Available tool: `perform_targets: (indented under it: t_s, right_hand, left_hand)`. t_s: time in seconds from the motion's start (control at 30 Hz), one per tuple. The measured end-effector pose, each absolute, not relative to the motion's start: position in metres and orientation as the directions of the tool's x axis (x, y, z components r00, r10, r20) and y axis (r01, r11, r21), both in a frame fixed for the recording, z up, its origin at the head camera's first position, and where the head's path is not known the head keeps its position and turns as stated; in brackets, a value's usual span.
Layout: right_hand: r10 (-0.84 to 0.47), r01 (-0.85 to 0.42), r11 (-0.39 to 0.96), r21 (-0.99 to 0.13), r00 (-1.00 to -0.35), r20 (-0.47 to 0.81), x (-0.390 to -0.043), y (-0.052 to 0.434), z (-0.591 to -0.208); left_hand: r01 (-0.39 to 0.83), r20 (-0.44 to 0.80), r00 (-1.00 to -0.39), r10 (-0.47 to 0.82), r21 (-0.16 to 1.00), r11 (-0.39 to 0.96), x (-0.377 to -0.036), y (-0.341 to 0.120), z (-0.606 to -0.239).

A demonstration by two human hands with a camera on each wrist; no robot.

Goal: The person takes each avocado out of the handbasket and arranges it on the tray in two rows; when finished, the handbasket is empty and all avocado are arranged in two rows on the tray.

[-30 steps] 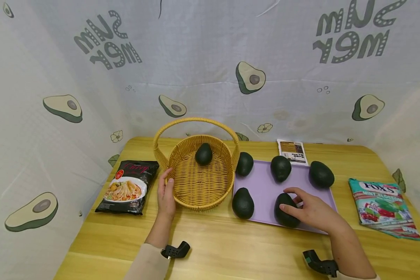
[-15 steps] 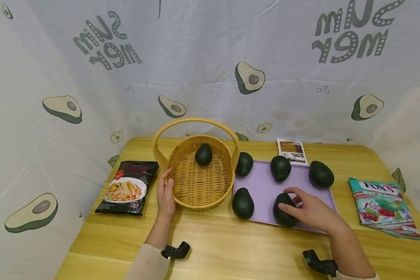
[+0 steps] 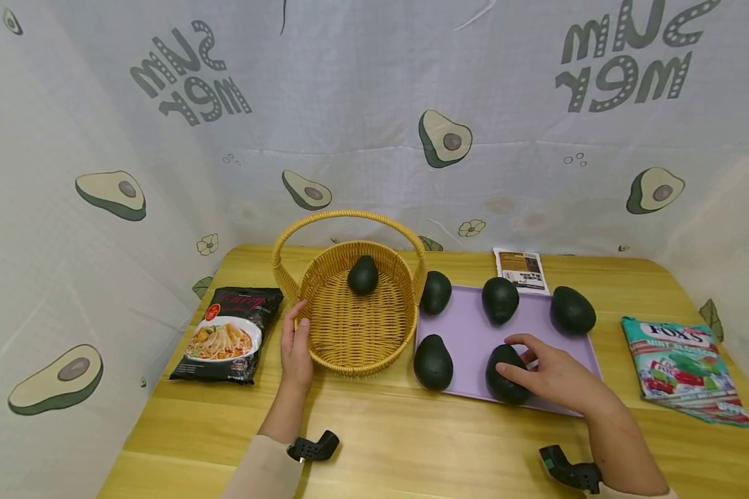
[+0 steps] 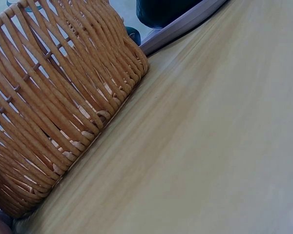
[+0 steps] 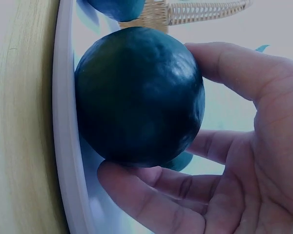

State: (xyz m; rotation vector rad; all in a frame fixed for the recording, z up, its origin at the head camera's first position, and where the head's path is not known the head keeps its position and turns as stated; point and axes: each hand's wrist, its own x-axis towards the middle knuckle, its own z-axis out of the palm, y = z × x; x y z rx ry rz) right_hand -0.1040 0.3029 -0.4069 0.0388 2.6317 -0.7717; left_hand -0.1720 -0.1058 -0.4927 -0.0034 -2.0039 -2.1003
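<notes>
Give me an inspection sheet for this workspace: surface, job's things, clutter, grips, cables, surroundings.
Surface: wooden table, bare at the near edge.
Job's things: wicker basket holds one avocado; purple tray bears five more, two at its left edge; near avocado lies at the tray's front rim.
Clutter: black noodle packet left of the basket; candy bag right of the tray; small label card behind the tray.
Grips: left hand rests on the basket's rim; right hand holds the near avocado, fingers and thumb curled round it.
Cables: nothing seen.
Surroundings: white cloth printed with avocados on three sides.
</notes>
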Motion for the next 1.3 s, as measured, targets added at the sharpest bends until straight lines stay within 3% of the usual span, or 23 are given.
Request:
perform_targets:
  t_s: [0.33,0.77,1.3]
  right_hand:
    - [-0.067,0.127,0.842,-0.524,-0.940,-0.336,-0.102,0.304,-0.404]
    - [-0.052,-0.040,0.778,-0.627,-0.999,0.000,-0.090,0.295,-0.379]
    - [-0.127,-0.309,0.723,-0.618,-0.939,0.320,-0.075,0.227,-0.376]
  left_hand:
    - [0.178,0.170,-0.971,-0.169,0.984,-0.032,-0.172,-0.105,-0.491]
    - [0.190,0.180,-0.969,-0.170,0.981,-0.047,-0.172,-0.105,-0.492]
    - [0.181,0.170,-0.971,-0.168,0.982,-0.055,-0.173,-0.106,-0.492]
